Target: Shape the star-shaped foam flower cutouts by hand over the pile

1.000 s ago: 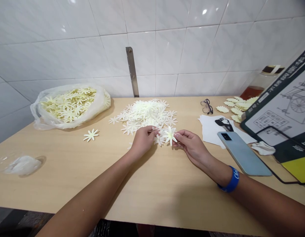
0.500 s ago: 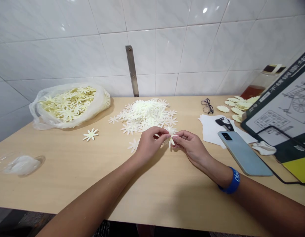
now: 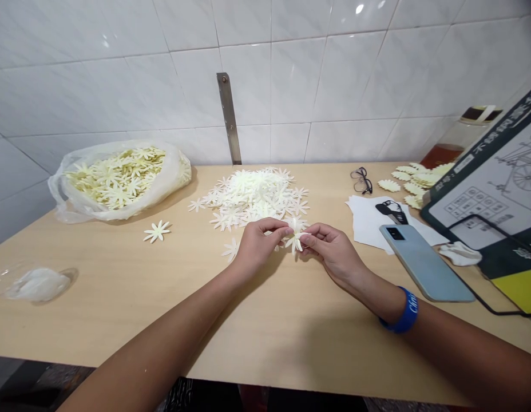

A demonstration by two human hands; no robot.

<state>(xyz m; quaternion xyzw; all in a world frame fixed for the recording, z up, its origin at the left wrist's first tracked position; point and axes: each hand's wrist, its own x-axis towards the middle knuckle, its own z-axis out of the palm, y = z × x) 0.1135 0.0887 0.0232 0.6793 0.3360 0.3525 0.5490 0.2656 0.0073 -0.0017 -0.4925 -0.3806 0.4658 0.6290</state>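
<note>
Between my two hands is a pale, flower-shaped cutout (image 3: pixel 294 241) with narrow petals. My left hand (image 3: pixel 262 240) pinches its left side between thumb and fingers. On its right side, my right hand (image 3: pixel 334 250) grips a petal the same way; a blue wristband is on that wrist. Just behind my hands spreads a heap of similar white flower cutouts (image 3: pixel 257 194). One single flower cutout (image 3: pixel 157 231) lies apart to the left, and another (image 3: pixel 231 249) lies beside my left hand.
A clear plastic bag (image 3: pixel 179 166) full of yellowish cutouts stands back left. At left lies a white lump in plastic (image 3: pixel 40 284). On the right are glasses (image 3: pixel 361 181), paper (image 3: pixel 368 229), a phone (image 3: pixel 428 266), scalloped pieces (image 3: pixel 389 185), a jar (image 3: pixel 446 149) and a leaning box (image 3: pixel 501 177).
The fingers of my left hand have shifted slightly left along the cutout, and more of its petals show now. My right hand keeps its grip. The view has tilted a little.
</note>
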